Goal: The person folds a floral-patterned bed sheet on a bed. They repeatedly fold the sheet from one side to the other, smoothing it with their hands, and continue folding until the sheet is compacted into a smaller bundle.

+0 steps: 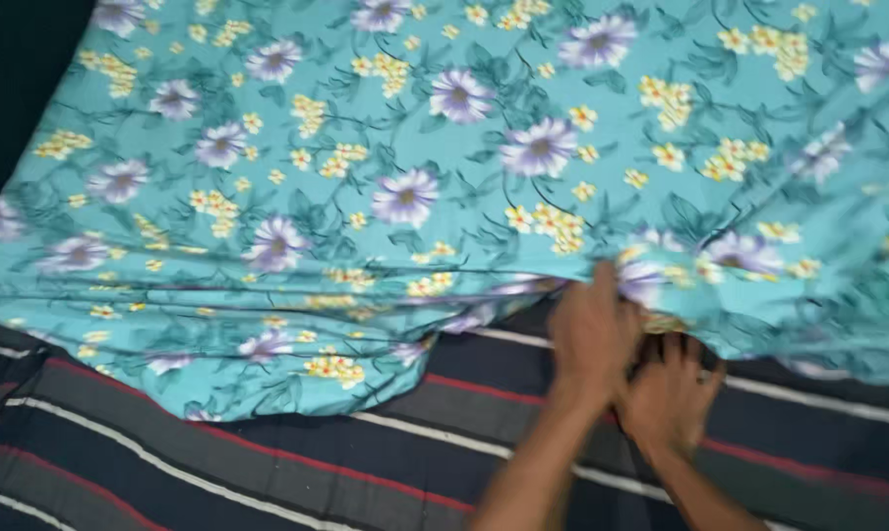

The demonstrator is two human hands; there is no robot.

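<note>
The fingertips are tucked under the sheet's [405,167] edge, blurred, so the exact grip is hard to read. Left hand [590,334] and right hand [669,391] pinch that hem side by side. The sheet, teal with purple and yellow flowers, lies rumpled over a striped mattress [267,472].

1. The striped dark blanket [218,462] lies bare along the lower left and centre, giving open room for a hand to pass there.
2. The teal floral sheet [385,177] covers the whole upper area, bunched in folds along its lower edge, which blocks a flat approach from below.
3. The left hand [587,339] and right hand [666,393] crowd together at the sheet's edge, lower right; there is no gap between them.
4. A dark area shows at the upper left corner, its contents indistinct.
</note>
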